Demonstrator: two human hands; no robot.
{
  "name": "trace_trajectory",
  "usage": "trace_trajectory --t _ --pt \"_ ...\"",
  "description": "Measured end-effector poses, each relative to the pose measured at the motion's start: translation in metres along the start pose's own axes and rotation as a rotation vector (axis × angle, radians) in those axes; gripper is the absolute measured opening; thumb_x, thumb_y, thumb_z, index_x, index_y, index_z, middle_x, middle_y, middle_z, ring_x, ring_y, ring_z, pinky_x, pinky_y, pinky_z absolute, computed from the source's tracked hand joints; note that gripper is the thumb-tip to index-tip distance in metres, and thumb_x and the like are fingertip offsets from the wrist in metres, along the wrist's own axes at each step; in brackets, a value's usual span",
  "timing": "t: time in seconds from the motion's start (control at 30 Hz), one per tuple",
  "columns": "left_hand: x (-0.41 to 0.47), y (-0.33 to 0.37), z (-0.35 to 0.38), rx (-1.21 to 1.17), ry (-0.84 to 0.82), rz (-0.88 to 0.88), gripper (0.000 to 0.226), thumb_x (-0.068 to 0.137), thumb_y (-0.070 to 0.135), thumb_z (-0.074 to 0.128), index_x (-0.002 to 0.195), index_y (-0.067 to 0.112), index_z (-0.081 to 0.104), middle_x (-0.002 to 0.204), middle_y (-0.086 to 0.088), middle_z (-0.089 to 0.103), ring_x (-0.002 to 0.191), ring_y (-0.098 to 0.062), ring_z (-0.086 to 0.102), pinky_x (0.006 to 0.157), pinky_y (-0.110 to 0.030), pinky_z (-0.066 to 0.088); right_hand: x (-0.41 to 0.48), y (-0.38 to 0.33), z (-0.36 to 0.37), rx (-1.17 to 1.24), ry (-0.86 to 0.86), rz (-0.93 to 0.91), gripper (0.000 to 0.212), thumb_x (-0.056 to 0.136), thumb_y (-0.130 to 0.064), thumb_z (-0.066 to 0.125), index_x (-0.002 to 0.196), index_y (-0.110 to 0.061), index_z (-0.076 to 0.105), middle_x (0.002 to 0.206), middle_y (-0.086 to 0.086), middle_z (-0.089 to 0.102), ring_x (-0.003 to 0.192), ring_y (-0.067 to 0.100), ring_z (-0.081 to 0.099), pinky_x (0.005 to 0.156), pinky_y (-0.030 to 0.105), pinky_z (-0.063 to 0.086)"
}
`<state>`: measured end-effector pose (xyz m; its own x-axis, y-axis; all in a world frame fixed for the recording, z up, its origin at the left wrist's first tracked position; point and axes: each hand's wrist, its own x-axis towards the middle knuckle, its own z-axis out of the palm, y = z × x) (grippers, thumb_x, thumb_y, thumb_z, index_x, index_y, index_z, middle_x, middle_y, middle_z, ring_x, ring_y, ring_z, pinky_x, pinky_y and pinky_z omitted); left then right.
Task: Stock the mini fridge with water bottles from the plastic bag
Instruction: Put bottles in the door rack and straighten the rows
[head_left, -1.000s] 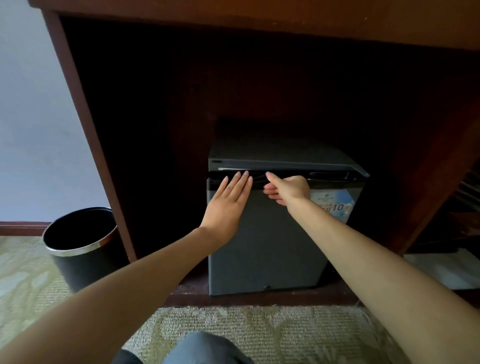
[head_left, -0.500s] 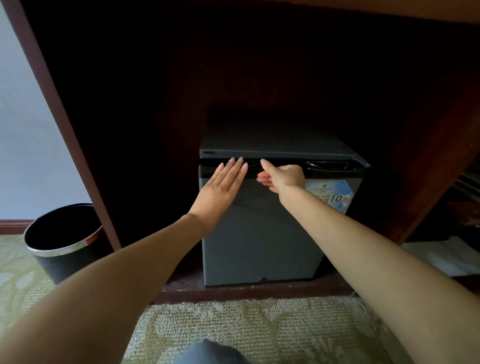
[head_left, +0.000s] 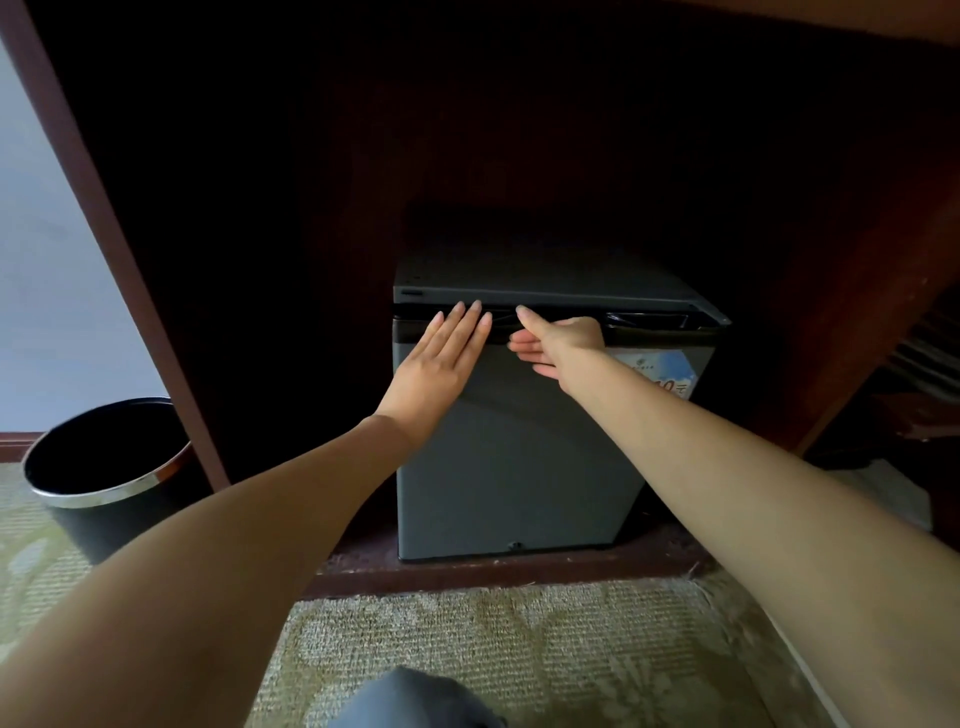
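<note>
Both hands sit where they sat a second ago, high on the fridge (head_left: 519, 467) door. The left hand (head_left: 441, 364) lies flat, fingers straight and together, tips at the dark handle groove (head_left: 649, 319). The right hand (head_left: 563, 345) is just beside it, one digit stretched to the groove, the rest bent across the door; whether it hooks anything I cannot tell. Only the view has edged closer. With the door still shut, stocking has not begun; bottles and bag are out of view.
</note>
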<state>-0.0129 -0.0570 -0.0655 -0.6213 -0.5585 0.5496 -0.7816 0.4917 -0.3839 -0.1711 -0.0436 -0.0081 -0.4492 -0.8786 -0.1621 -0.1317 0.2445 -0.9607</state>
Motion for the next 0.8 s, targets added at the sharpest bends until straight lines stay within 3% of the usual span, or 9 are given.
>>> trace_trajectory --t 0.1,0.23,0.33,0.43,0.57,0.6,0.7,0.8 --pt "-0.006 0.002 -0.008 0.043 -0.063 -0.017 0.091 0.064 -0.016 0.064 0.146 0.0 0.029 0.151 -0.018 0.03 0.14 -0.03 0.03 0.115 -0.039 0.019 -0.006 0.002 0.002 0.003 0.0 0.007 0.034 0.089 -0.038 0.064 0.068 -0.012 0.068 0.072 0.0 0.071 0.075 0.013 0.069 0.08 0.029 0.052" --pt "-0.01 0.003 -0.013 0.057 -0.119 -0.011 0.085 0.081 -0.014 0.048 0.149 0.0 -0.001 0.158 -0.018 0.001 0.146 -0.03 0.003 0.115 -0.038 -0.005 -0.015 0.003 0.004 0.027 -0.01 0.013 0.032 0.092 -0.035 0.06 0.073 -0.011 0.068 0.085 0.004 0.073 0.079 0.015 0.068 0.082 0.028 0.052" --pt "-0.008 0.005 -0.014 0.018 -0.165 -0.014 0.08 0.089 -0.008 0.04 0.147 0.002 -0.016 0.157 -0.017 -0.015 0.146 -0.029 -0.012 0.113 -0.036 -0.015 -0.02 0.007 0.003 0.032 -0.041 -0.001 0.027 0.094 -0.029 0.057 0.08 -0.01 0.069 0.096 0.007 0.073 0.084 0.015 0.066 0.083 0.028 0.051" --pt "-0.009 0.005 -0.019 -0.069 -0.209 -0.039 0.081 0.094 0.008 0.043 0.148 0.004 -0.017 0.157 -0.013 -0.017 0.145 -0.026 -0.016 0.114 -0.034 -0.016 -0.025 0.008 -0.002 0.014 -0.075 -0.028 0.021 0.095 -0.026 0.057 0.093 -0.01 0.071 0.102 0.006 0.072 0.096 0.016 0.066 0.087 0.029 0.05" --pt "-0.015 0.006 -0.028 -0.156 -0.198 -0.039 0.082 0.092 0.014 0.045 0.148 0.008 -0.015 0.158 -0.011 -0.015 0.146 -0.024 -0.015 0.116 -0.033 -0.014 -0.035 0.008 -0.012 -0.003 -0.1 -0.083 0.025 0.095 -0.023 0.056 0.11 -0.006 0.068 0.109 0.006 0.071 0.09 0.008 0.061 0.062 0.012 0.041" --pt "-0.017 0.007 -0.029 -0.162 -0.189 -0.035 0.083 0.091 0.013 0.046 0.149 0.009 -0.014 0.158 -0.012 -0.014 0.146 -0.025 -0.015 0.116 -0.034 -0.014 -0.038 0.008 -0.014 -0.007 -0.107 -0.085 0.026 0.095 -0.023 0.057 0.112 -0.006 0.068 0.11 0.006 0.07 0.092 0.008 0.06 0.062 0.011 0.041" --pt "-0.018 0.012 -0.031 -0.2 -0.196 -0.04 0.089 0.087 0.009 0.049 0.15 0.017 -0.014 0.158 -0.014 -0.013 0.146 -0.029 -0.013 0.116 -0.036 -0.012 -0.043 0.01 -0.023 -0.052 -0.147 -0.076 0.028 0.093 -0.027 0.06 0.116 -0.011 0.065 0.115 0.004 0.069 0.111 0.015 0.059 0.09 0.025 0.045" --pt "-0.015 0.016 -0.034 -0.228 -0.212 -0.065 0.092 0.086 0.008 0.05 0.15 0.024 -0.015 0.158 -0.014 -0.015 0.145 -0.031 -0.014 0.117 -0.038 -0.01 -0.047 0.01 -0.034 -0.087 -0.155 -0.064 0.031 0.092 -0.028 0.061 0.12 -0.014 0.063 0.12 0.004 0.066 0.116 0.018 0.056 0.09 0.028 0.043"
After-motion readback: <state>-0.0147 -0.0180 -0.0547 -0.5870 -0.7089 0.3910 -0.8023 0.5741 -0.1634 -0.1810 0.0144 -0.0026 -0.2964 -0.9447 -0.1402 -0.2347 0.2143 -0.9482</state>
